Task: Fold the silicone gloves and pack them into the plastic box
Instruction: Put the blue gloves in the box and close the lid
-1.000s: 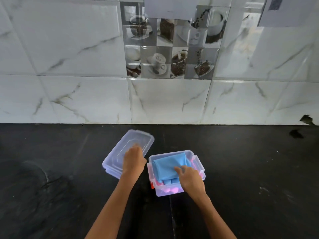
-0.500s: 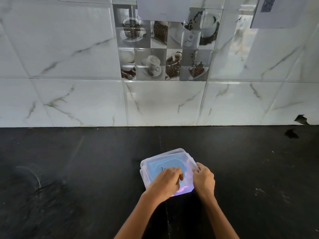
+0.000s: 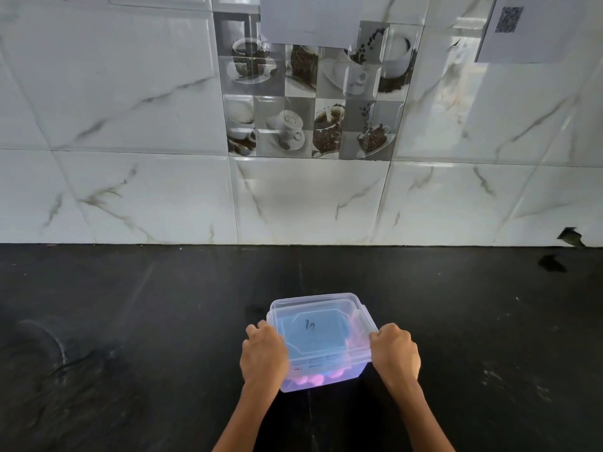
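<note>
A person's two hands are pressing in on a clear plastic box (image 3: 321, 340) that is sitting on a dark countertop (image 3: 130, 321), at about 6 o'clock in the head view. The left hand (image 3: 263, 355) is clamping the box's 9 o'clock side with its fingers curled over the rim, and the right hand (image 3: 394, 352) is gripping the 3 o'clock side in the same closed way, apparently over a side latch, though the latch itself is hidden. The lid (image 3: 313, 327), which a second ago was lying on the counter at the box's 10 o'clock, is now sitting square on top, a small dark scribble showing on it. Through the clear plastic the blue glove (image 3: 313, 337) is lying folded just under the lid, and a pink glove (image 3: 310, 380) is showing low against the 6 o'clock wall. With both gloves inside and the box covered, the packing is looking all but finished; only the side catches appear to be left to snap down.
</note>
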